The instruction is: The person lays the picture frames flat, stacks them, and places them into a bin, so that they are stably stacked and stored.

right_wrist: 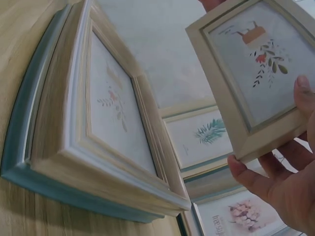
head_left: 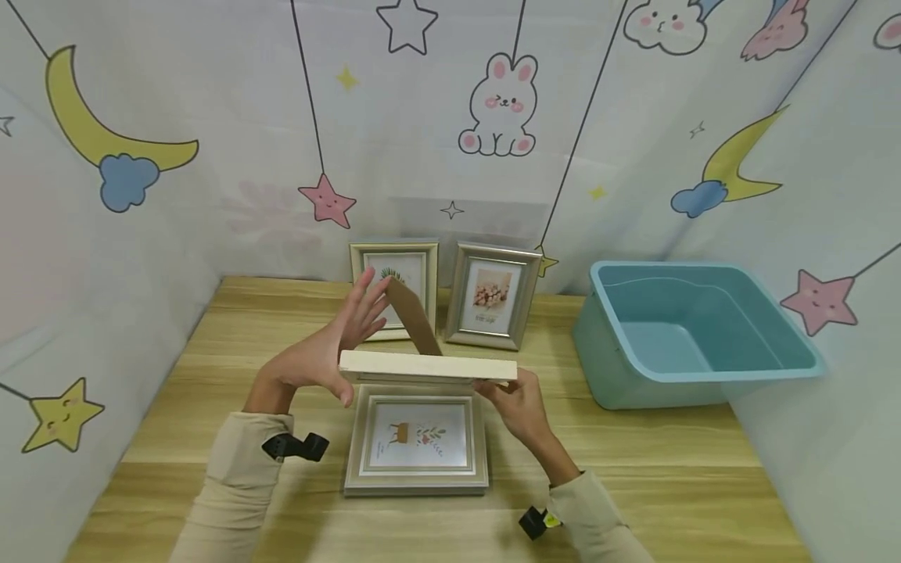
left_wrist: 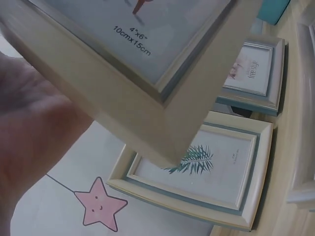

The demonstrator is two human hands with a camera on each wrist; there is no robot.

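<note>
A cream picture frame (head_left: 429, 365) is held above the table, seen edge-on in the head view, its brown easel stand (head_left: 415, 317) swung out behind. My right hand (head_left: 519, 403) grips its right end, thumb on the front and fingers at the back, as the right wrist view shows. At the left end is my left hand (head_left: 324, 352), thumb near the front edge and fingers stretched up beside the stand. The held frame's print (right_wrist: 263, 61) shows an orange pot with a leafy sprig. Directly below lies a similar champagne-coloured picture frame (head_left: 477, 442), face up.
Two more picture frames stand at the back of the table, a green-leaf one (head_left: 429, 293) and a silver one with pink flowers (head_left: 524, 301). An open blue-green plastic tub (head_left: 608, 367) sits on the right. A cartoon-printed cloth (head_left: 422, 117) hangs behind.
</note>
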